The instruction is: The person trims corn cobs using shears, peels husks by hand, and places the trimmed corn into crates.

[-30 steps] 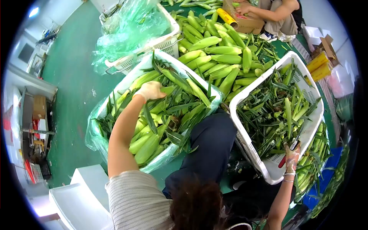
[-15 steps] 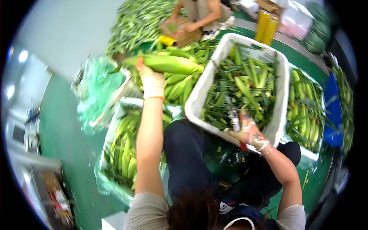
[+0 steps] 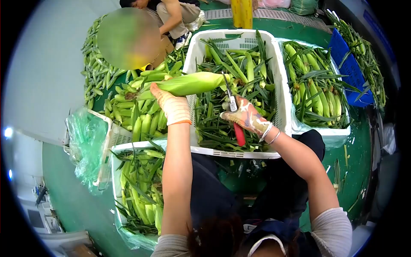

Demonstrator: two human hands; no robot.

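My left hand (image 3: 173, 105), in a white glove with an orange cuff, is closed around an ear of corn (image 3: 192, 83) in green husk. The ear lies nearly level above the white crate (image 3: 280, 85), its stalk end to the right. In my right hand (image 3: 248, 115), gloved and stained, is a pair of pruning shears (image 3: 233, 103) with a red handle. Their blades point up and reach the stalk end of the ear; whether they touch it I cannot tell. Under both hands, the crate is filled with cut leaves and stalk pieces (image 3: 209, 122).
Crates of husked-green corn stand at left (image 3: 139, 192) and right (image 3: 317, 94). A corn heap (image 3: 145, 124) lies ahead left. Beyond it, a person (image 3: 171, 17) crouches by a cardboard box (image 3: 165, 47). A blue crate (image 3: 355, 68) leans at far right.
My right hand has raised the shears out of the leaves to the ear's stalk end. The left hand still holds the ear. The head view has shifted.
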